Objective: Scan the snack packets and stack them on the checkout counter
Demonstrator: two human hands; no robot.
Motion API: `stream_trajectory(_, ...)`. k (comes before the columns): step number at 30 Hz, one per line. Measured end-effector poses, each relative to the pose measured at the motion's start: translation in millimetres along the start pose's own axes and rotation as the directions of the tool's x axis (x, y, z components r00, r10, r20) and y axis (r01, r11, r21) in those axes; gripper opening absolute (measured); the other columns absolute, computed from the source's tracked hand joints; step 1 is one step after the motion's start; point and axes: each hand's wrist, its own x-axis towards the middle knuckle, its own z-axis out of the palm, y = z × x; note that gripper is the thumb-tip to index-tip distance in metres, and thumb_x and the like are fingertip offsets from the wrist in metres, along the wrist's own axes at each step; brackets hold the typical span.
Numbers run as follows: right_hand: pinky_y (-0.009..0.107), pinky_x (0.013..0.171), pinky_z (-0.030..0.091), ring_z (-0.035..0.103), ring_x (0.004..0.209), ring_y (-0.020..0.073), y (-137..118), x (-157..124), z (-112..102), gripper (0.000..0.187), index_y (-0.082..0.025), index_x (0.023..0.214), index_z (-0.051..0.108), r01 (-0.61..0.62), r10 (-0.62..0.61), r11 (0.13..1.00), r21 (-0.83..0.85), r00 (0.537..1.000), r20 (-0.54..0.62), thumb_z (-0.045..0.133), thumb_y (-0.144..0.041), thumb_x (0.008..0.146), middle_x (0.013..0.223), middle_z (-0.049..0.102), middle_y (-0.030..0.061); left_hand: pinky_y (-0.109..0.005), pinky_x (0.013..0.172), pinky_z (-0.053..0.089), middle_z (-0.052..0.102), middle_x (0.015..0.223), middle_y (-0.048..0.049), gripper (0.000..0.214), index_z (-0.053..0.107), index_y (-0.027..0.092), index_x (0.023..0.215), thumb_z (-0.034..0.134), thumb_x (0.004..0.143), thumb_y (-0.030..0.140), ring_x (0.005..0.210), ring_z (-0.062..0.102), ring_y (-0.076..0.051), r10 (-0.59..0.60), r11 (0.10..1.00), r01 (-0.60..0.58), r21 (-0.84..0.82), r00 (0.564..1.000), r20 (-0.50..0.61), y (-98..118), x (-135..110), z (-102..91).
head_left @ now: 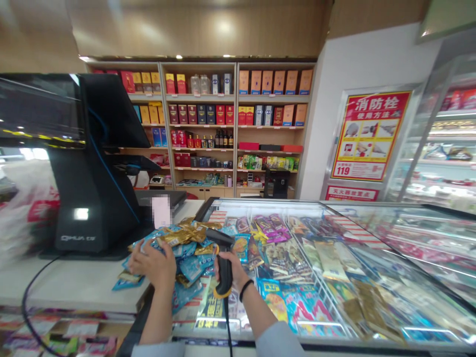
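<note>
My right hand (238,270) is wrapped round the handle of a black and yellow barcode scanner (224,275). The scanner's head points left over a heap of blue ice cream packets (195,267) and gold ice cream packets (186,235). My left hand (156,261) lies against the left side of the heap, its fingers apart and touching the wrappers. The heap rests partly on the white counter (85,282) and partly on the glass lid of the chest freezer (241,325). A cable hangs from the scanner's grip.
A black checkout terminal (92,198) stands left of the heap, with a black cable (28,297) looping off the counter. More wrapped ice creams (286,258) lie inside the freezer. Shelves (201,97) of boxed bottles line the back wall. A red fire hydrant sign (372,134) hangs at right.
</note>
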Motion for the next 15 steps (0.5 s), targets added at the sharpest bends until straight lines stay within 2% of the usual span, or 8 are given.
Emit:
stream_trajectory(3,0.023,0.032,0.037,0.05,0.032,0.0123,-1,-1,1,0.032,-0.02,0.074,0.05,0.008,-0.007,1.0,0.022,0.999,-0.041,0.066,-0.043,0.061,0.048,0.059,-0.0028,-0.061,0.102,0.028,0.045,0.13,-0.0263,0.046,0.054,0.006,0.114,0.043,0.084,0.038,0.125,0.037,-0.04,0.007,0.999,-0.006,-0.044,1.0,0.029,-3,0,1.1)
stream_trajectory(7,0.023,0.031,0.037,0.049,0.031,0.0128,-1,0,2,0.031,-0.02,0.076,0.051,0.02,-0.019,1.0,0.023,0.999,-0.028,0.065,-0.043,0.06,0.047,0.059,-0.0029,-0.063,0.1,0.028,0.044,0.128,-0.0275,0.048,0.053,0.006,0.115,0.043,0.083,0.04,0.125,0.037,-0.042,-0.021,0.997,0.024,-0.076,0.999,0.043,-5,1,2.7)
stream_trajectory(11,0.022,0.032,0.038,0.049,0.033,0.0124,-5,1,1,0.029,-0.019,0.07,0.051,0.012,-0.011,1.0,0.028,0.999,-0.03,0.063,-0.043,0.06,0.046,0.056,-0.0028,-0.067,0.1,0.026,0.043,0.129,-0.0273,0.048,0.049,0.007,0.118,0.045,0.081,0.039,0.126,0.036,-0.045,-0.049,0.995,0.058,-0.086,0.993,0.103,2,0,-2.0)
stream_trajectory(13,0.022,0.033,0.038,0.049,0.034,0.0119,-11,-3,0,0.026,-0.018,0.068,0.052,0.007,-0.005,0.999,0.04,0.998,-0.056,0.061,-0.043,0.064,0.045,0.056,-0.0029,-0.071,0.102,0.02,0.039,0.133,-0.0267,0.047,0.046,0.01,0.119,0.044,0.081,0.036,0.129,0.031,-0.047,-0.079,0.992,0.091,-0.091,0.988,0.129,10,-1,-9.3)
stream_trajectory(15,0.021,0.035,0.039,0.049,0.035,0.0115,-19,-10,-2,0.024,-0.017,0.066,0.053,-0.014,0.016,0.999,0.031,0.998,-0.061,0.055,-0.041,0.073,0.044,0.054,-0.0028,-0.076,0.103,0.005,0.024,0.143,-0.0259,0.047,0.036,0.014,0.125,0.04,0.082,0.032,0.135,0.016,-0.048,-0.091,0.984,0.117,-0.133,0.978,0.186,19,-2,-17.4)
